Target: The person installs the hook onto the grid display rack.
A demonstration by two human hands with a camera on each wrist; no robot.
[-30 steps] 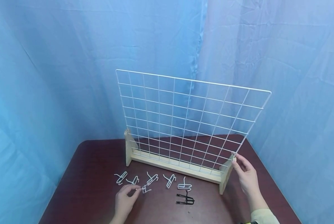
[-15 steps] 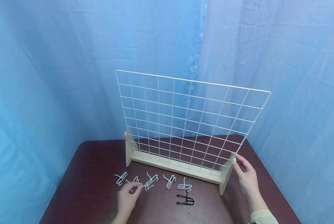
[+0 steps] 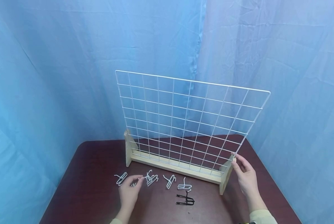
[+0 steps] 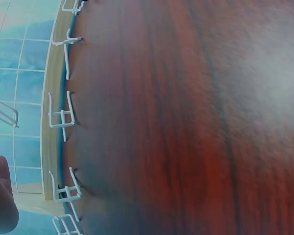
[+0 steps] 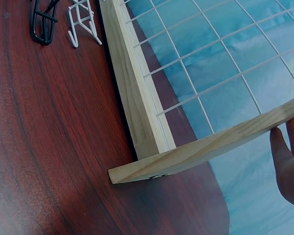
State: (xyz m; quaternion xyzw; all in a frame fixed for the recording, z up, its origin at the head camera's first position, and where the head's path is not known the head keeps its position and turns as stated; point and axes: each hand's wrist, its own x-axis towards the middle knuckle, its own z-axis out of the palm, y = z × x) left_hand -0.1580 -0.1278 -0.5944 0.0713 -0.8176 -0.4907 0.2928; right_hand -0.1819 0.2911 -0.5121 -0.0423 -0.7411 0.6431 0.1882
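Noting creased blue curtain [image 3: 155, 37] hanging behind and beside dark red table [image 3: 88, 180], rounded at far corners; observing small dark speck [image 3: 188, 213] thereon

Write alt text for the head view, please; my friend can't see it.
A person's left hand pinches a white wire hook before a white wire grid in a wooden stand, whose right end the right hand holds. More white hooks and a black hook lie on the dark red table.

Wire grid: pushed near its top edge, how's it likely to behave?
Unheld, probably tips sooner than slides: the grid rises well above its low wooden base. Likely light for its size, being thin wire with open cells. Fairly stiff, I'd guess: the rows run straight, with no visible sag.
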